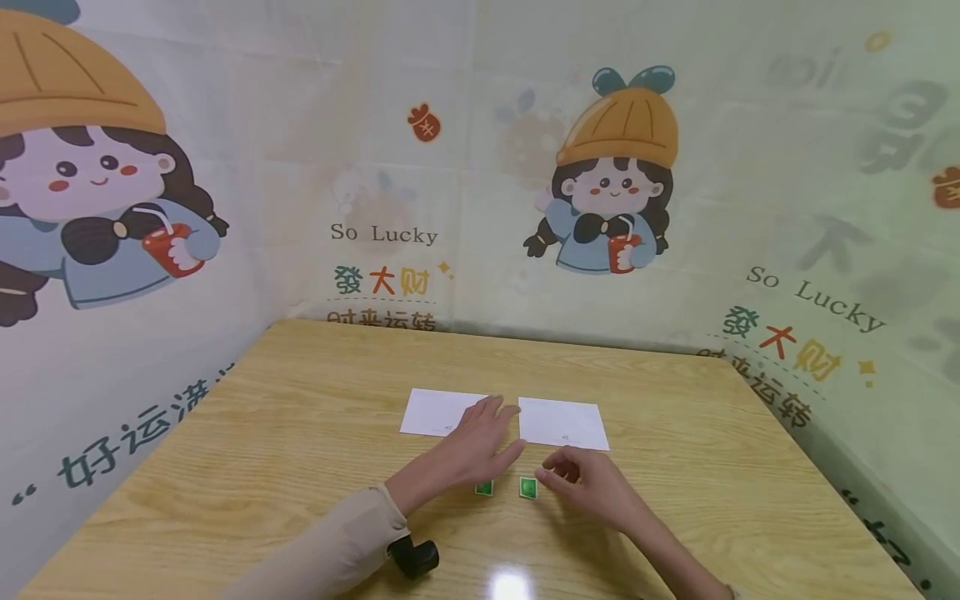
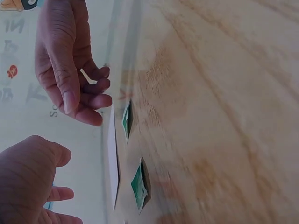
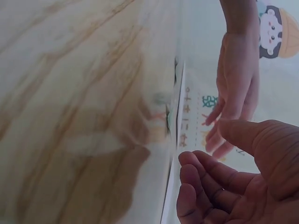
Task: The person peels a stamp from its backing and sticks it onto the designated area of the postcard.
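Note:
Two small green square pieces with pale borders, like stamps, lie on the wooden table: a left one [image 1: 484,488] and a right one [image 1: 528,488]. Just beyond them are two white paper rectangles, a left one [image 1: 431,412] and a right one [image 1: 564,422], each with a small dark mark near its lower edge. My left hand [image 1: 474,446] hovers with fingers extended, partly covering the left paper and the left green piece. Beside the right green piece is my right hand [image 1: 588,485], its fingers loosely bent, holding nothing. The left wrist view shows both green pieces [image 2: 138,186] apart from the hands.
The wooden table [image 1: 315,375] meets a printed cloth backdrop [image 1: 480,183] at its back and sides. A black strap-mounted device [image 1: 414,557] sits at my left wrist, close above the table.

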Demonstrator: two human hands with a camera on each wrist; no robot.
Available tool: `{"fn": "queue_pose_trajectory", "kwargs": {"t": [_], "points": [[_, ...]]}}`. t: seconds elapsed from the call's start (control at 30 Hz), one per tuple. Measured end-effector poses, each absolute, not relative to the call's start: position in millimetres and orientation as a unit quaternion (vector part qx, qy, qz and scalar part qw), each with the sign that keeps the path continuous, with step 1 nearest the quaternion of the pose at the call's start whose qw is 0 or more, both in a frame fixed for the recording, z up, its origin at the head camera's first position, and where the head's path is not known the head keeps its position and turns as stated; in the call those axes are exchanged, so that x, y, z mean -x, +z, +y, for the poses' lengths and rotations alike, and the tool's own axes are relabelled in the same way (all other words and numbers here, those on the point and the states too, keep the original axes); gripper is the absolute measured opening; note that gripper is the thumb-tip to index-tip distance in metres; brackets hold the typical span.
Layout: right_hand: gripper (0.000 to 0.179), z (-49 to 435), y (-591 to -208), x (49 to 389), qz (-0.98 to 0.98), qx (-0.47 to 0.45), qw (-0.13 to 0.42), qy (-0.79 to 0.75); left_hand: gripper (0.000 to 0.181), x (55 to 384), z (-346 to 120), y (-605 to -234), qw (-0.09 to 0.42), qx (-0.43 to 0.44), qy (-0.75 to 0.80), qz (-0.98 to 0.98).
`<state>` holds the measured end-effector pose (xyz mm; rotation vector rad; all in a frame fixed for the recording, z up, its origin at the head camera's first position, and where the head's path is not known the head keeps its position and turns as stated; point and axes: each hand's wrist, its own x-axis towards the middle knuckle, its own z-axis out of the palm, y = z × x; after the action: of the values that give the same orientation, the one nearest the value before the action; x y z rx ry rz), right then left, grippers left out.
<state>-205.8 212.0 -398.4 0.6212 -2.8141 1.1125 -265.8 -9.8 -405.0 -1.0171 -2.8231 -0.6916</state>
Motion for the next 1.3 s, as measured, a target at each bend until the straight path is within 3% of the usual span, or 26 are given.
{"fn": "queue_pose_trajectory", "kwargs": {"t": [1.3], "points": [[0.019, 201, -410, 217, -0.895, -0.198, -0.037, 0.399, 0.048, 288, 15, -420, 0.013, 0.311, -0.126, -0.942]]}}
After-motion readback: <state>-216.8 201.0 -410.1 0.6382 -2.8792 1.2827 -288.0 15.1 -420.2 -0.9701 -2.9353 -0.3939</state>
